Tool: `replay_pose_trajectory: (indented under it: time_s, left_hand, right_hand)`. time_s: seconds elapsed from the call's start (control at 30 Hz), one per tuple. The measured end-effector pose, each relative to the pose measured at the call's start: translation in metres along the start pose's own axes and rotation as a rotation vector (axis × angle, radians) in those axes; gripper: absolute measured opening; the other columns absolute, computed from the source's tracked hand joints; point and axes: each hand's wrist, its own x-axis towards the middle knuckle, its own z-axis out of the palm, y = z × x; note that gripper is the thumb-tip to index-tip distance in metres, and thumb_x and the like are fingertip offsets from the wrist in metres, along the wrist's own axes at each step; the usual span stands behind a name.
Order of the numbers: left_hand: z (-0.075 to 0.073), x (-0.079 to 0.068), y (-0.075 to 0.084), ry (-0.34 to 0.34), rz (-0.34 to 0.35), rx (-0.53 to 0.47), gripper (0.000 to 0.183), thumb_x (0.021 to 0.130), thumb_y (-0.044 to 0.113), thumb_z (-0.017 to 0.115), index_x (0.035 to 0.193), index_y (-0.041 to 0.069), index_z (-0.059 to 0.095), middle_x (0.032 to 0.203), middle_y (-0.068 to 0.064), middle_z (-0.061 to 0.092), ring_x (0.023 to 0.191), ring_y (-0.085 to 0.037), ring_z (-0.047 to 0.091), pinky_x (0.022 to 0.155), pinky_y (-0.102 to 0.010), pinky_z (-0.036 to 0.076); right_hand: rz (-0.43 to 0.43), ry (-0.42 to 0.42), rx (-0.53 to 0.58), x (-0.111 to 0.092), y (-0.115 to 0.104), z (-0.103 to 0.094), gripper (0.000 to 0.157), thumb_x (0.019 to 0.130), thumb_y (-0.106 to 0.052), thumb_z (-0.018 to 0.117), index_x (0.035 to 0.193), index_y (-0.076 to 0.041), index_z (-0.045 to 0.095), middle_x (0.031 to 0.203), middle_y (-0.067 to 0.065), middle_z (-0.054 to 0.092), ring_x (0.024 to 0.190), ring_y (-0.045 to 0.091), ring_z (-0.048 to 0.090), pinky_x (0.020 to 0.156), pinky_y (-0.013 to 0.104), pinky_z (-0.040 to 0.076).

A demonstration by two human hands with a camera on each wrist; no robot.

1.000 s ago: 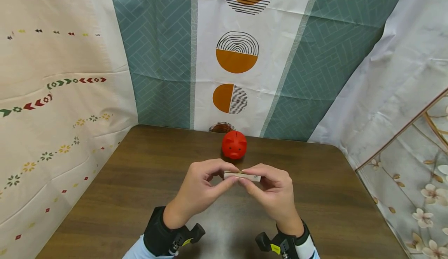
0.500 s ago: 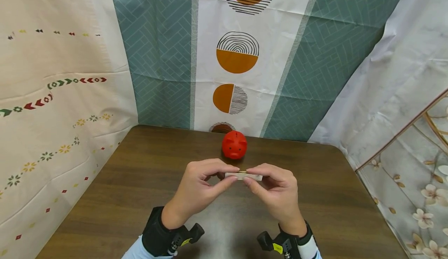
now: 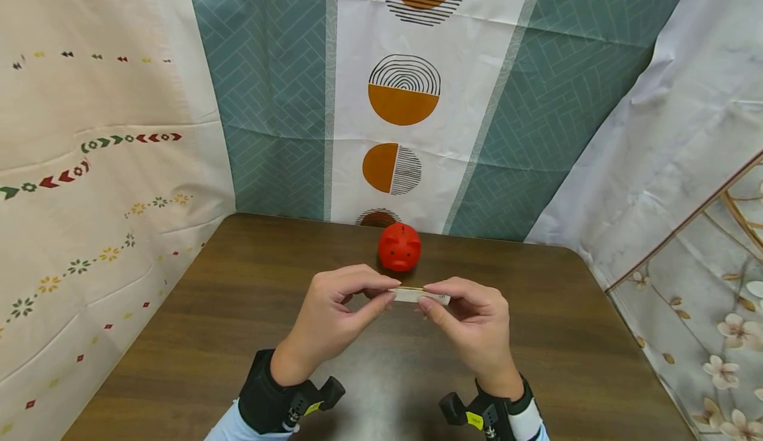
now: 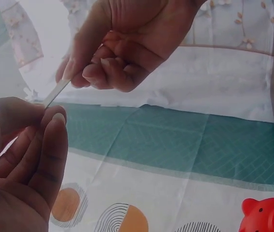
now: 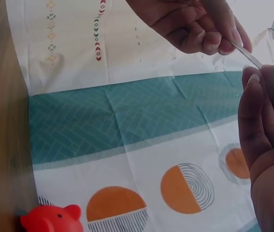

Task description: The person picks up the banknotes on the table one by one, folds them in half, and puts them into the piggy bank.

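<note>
Both hands hold a narrow whitish strip of folded paper (image 3: 411, 295) between them, over the table. Small dark print shows near the strip's right end and a thin yellowish line along its top edge. My left hand (image 3: 334, 315) pinches the left end between thumb and index finger. Near the other end, my right hand (image 3: 471, 325) pinches it the same way. Both wrist views show the strip (image 4: 57, 93) thin and nearly edge-on, spanning the gap between the fingertips. Just beyond the hands stands a red piggy bank (image 3: 399, 247), its face toward me and a slot on top.
The brown wooden table (image 3: 238, 308) reaches back to a hanging teal and white cloth (image 3: 280, 97). A cream patterned cloth (image 3: 89, 229) hangs on the left, and pale flowered fabric (image 3: 703, 335) on the right. Each wrist wears a black strap with a camera (image 3: 330, 393).
My left hand has slid left toward the strip's end, uncovering more of it. The right hand and the strip have shifted slightly right. The piggy bank has stayed put.
</note>
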Motion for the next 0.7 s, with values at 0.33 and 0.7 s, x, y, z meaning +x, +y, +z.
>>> replay_pose_trajectory:
  time_s: [0.33, 0.7]
  left_hand:
    - [-0.0007, -0.0017, -0.001, 0.006, -0.019, 0.018, 0.026, 0.07, -0.017, 0.07, 0.092, -0.003, 0.067, 0.079, -0.005, 0.063, 0.063, -0.012, 0.054, 0.049, -0.029, 0.049]
    - [-0.0031, -0.0004, -0.0008, 0.027, 0.0, 0.037, 0.028, 0.07, -0.017, 0.069, 0.093, -0.002, 0.067, 0.08, -0.005, 0.063, 0.061, -0.012, 0.052, 0.047, -0.025, 0.044]
  right_hand:
    - [-0.005, 0.0, -0.005, -0.0015, 0.0012, -0.0041, 0.022, 0.077, 0.014, 0.069, 0.097, 0.009, 0.064, 0.078, 0.019, 0.062, 0.061, 0.022, 0.061, 0.054, 0.026, 0.053]
    - [0.018, 0.013, -0.065, 0.0, -0.0038, -0.009, 0.029, 0.077, 0.014, 0.069, 0.104, 0.009, 0.062, 0.078, 0.018, 0.063, 0.061, 0.024, 0.061, 0.057, 0.028, 0.054]
